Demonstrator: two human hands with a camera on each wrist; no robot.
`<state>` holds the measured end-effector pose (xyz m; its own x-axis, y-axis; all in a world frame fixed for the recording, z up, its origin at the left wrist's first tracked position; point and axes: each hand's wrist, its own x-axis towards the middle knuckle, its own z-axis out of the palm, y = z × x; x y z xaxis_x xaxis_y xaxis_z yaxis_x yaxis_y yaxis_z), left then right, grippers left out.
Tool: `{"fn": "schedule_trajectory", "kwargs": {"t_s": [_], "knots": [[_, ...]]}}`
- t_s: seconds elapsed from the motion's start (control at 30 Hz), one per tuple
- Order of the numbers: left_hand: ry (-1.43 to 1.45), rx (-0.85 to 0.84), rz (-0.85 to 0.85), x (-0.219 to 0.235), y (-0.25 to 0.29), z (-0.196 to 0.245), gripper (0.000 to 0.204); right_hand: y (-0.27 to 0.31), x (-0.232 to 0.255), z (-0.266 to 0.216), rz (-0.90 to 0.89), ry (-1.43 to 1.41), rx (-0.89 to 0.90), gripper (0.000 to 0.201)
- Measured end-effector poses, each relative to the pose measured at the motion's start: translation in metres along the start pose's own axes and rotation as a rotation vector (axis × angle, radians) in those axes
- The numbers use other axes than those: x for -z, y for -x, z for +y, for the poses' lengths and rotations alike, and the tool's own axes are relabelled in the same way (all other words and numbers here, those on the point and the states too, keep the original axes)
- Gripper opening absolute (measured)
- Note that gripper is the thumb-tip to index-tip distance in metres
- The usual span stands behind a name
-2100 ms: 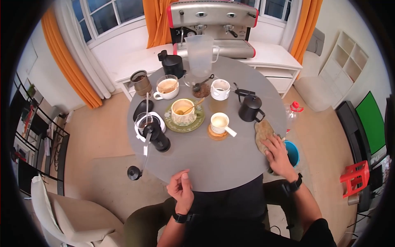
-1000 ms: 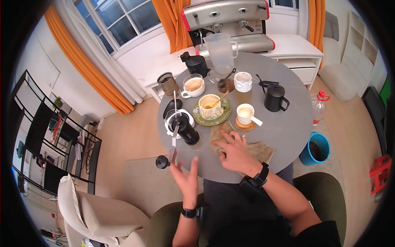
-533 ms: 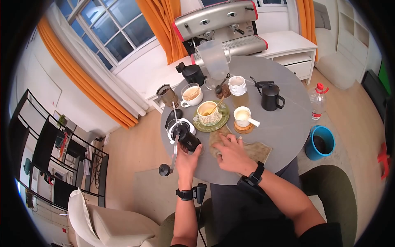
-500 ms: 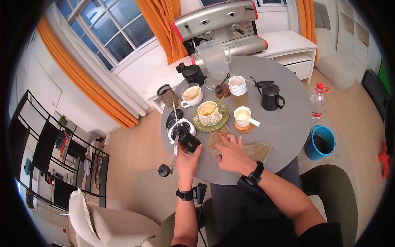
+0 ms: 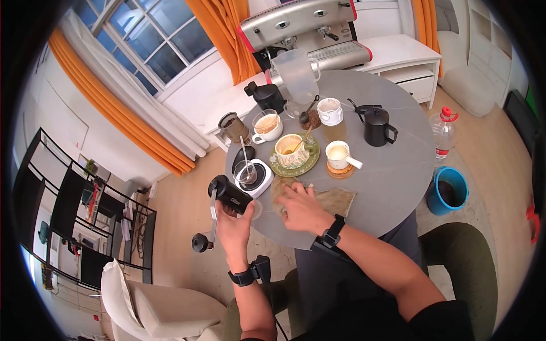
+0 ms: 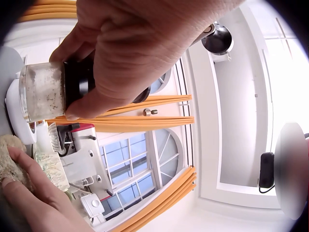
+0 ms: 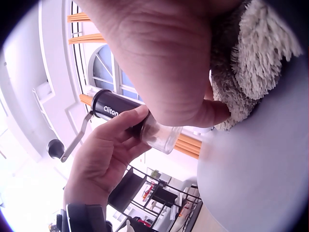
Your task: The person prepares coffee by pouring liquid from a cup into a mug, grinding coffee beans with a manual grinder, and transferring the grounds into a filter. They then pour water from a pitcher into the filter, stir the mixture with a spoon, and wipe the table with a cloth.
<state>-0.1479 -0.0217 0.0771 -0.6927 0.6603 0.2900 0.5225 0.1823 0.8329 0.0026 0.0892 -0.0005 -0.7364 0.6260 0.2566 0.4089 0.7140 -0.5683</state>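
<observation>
The left hand (image 5: 233,230) grips a black grinder (image 5: 232,196), tilted and lifted off at the table's left edge, its crank hanging on the left. Its clear jar (image 6: 43,92) shows brown specks in the left wrist view. Spread on a beige-brown cloth (image 5: 335,203), the right hand (image 5: 303,210) rests near the table's front. In the right wrist view the cloth (image 7: 260,53) looks shaggy, with the thumb touching it. A white scale (image 5: 264,179) with a glass cup (image 5: 245,172) on it stands just beyond the grinder.
On the grey table (image 5: 387,187) are a patterned cup (image 5: 293,158) on a green saucer, a white handled cup (image 5: 338,159), a black kettle (image 5: 376,128) and a clear pitcher (image 5: 297,77). A blue bucket (image 5: 449,206) and a bottle (image 5: 443,136) stand to the right.
The left hand took hold of the grinder and has moved it left and off the scale's near side. The right hand and cloth came from the table's right edge to the front, then slightly left.
</observation>
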Motion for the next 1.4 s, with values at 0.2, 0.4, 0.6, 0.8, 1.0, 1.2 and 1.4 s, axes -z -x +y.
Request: {"fn": "schedule_trajectory", "kwargs": {"t_s": [0.2, 0.4, 0.6, 0.8, 1.0, 1.2, 1.4], "knots": [[0.018, -0.027, 0.019, 0.003, -0.002, 0.0, 0.064, 0.001, -0.005, -0.01, -0.116, -0.031, 0.119, 0.049], [-0.03, -0.001, 0.016, 0.006, 0.001, 0.009, 0.066, 0.006, -0.012, -0.024, -0.236, -0.079, 0.253, 0.045], [-0.073, -0.001, 0.04, 0.013, 0.002, 0.011, 0.066, 0.012, -0.005, -0.023, -0.362, -0.17, 0.377, 0.033], [-0.091, 0.031, 0.01, 0.006, 0.012, 0.02, 0.066, 0.046, 0.009, -0.012, -0.368, -0.183, 0.441, 0.035], [-0.108, 0.08, -0.104, -0.027, 0.023, 0.009, 0.083, 0.106, 0.038, 0.015, -0.031, -0.154, 0.278, 0.039], [0.017, 0.043, -0.129, -0.055, 0.025, -0.002, 0.073, 0.164, 0.108, 0.043, 0.13, 0.0, 0.042, 0.043], [-0.033, 0.064, -0.168, -0.062, 0.023, -0.006, 0.081, 0.207, 0.167, 0.082, 0.279, 0.165, -0.183, 0.045]]}}
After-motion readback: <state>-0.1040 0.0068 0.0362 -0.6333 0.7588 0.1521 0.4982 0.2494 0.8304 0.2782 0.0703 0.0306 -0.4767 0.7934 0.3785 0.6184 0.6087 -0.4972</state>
